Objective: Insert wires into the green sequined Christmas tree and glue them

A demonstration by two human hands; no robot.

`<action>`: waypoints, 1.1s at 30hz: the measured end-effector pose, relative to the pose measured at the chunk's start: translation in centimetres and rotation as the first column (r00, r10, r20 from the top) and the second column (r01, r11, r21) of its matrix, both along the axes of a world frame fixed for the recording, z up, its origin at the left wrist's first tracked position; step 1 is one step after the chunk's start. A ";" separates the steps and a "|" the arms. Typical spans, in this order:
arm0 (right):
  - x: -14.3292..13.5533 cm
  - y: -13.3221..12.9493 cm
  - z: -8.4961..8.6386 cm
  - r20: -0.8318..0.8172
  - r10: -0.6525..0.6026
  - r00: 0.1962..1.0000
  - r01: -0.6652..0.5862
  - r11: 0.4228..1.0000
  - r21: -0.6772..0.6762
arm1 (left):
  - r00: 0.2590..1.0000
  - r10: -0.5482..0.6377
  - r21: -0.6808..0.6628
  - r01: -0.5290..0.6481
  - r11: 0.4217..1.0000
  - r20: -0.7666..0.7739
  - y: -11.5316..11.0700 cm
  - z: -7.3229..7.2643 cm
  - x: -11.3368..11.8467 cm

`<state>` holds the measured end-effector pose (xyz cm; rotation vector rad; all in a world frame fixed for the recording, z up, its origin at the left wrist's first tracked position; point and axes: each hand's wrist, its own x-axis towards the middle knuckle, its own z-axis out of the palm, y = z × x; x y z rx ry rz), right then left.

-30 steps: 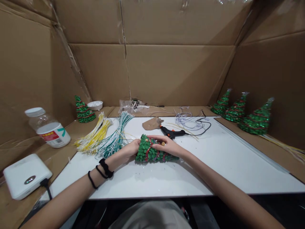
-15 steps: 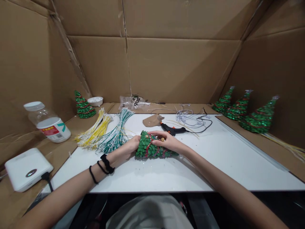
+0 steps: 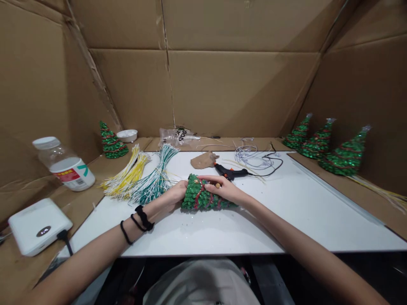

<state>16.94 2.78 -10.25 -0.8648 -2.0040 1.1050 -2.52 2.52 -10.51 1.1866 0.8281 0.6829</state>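
Note:
A green glittery Christmas tree ornament (image 3: pixel 199 197) with red garland lies on its side over the white board (image 3: pixel 210 237), its wide base toward the left. My left hand (image 3: pixel 177 193) is at that base; its fingertips are hidden behind or inside the tree. Over the tree's upper side rests my right hand (image 3: pixel 222 186), fingers bent and gripping it. Just beyond the hands lies a black and orange glue gun (image 3: pixel 232 173), its nozzle at a brown cardboard scrap (image 3: pixel 203 160). Left of the tree are a bundle of green-and-white wires (image 3: pixel 155 178) and a yellow-and-white bundle (image 3: pixel 129 176).
Several finished trees stand at the sides, one at the left (image 3: pixel 111 142) and others at the right (image 3: pixel 345 154). A plastic jar (image 3: pixel 68 169), a white box with a cable (image 3: pixel 40 226) and a white bowl (image 3: pixel 127 135) sit left. Tangled thin wires (image 3: pixel 249 156) lie behind the glue gun.
Almost nothing differs. The view has shifted slightly, and both hands stay on the tree in nearly the same pose.

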 end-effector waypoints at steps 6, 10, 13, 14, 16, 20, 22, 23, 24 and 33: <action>0.0 0.0 0.0 0.024 -0.001 1.000 0.000 0.999 0.038 | 1.000 -0.003 0.030 0.003 1.000 0.006 -0.3 0.5 0.1; 0.1 0.1 0.1 0.028 0.011 1.000 -0.012 0.998 0.056 | 1.000 0.000 0.022 0.000 1.000 0.015 -0.3 0.4 0.1; 0.1 0.2 0.2 0.022 0.029 0.999 -0.031 0.998 0.062 | 1.000 -0.006 0.009 0.006 1.000 0.027 -0.2 0.3 0.1; 0.0 0.2 0.2 0.021 0.031 0.999 -0.033 0.997 0.065 | 1.000 -0.008 0.013 0.008 1.000 0.027 -0.2 0.2 0.1; 0.0 0.2 0.2 0.019 0.029 0.999 -0.030 0.997 0.072 | 1.000 -0.009 0.024 0.009 1.000 0.019 -0.1 0.1 0.0; 0.0 0.2 0.1 0.018 0.015 1.000 -0.017 0.996 0.090 | 1.000 0.019 0.016 -0.019 1.000 0.014 0.2 -0.4 -0.1; 0.0 0.1 0.0 0.020 0.010 1.000 -0.012 0.995 0.097 | 1.000 0.031 0.015 -0.031 0.999 0.004 0.2 -0.5 -0.2; -0.1 0.0 0.0 0.022 0.011 1.000 -0.013 0.995 0.100 | 1.000 0.023 0.021 -0.023 1.000 -0.003 0.2 -0.5 -0.2; -0.1 -0.1 0.0 0.025 0.010 1.000 -0.013 0.995 0.103 | 1.000 0.006 0.028 -0.006 1.000 -0.011 0.2 -0.3 -0.2; -1.0 -2.2 0.7 0.093 -0.135 0.987 0.108 0.963 0.248 | 0.959 0.034 0.096 -0.007 0.995 -0.283 -0.4 2.5 -0.2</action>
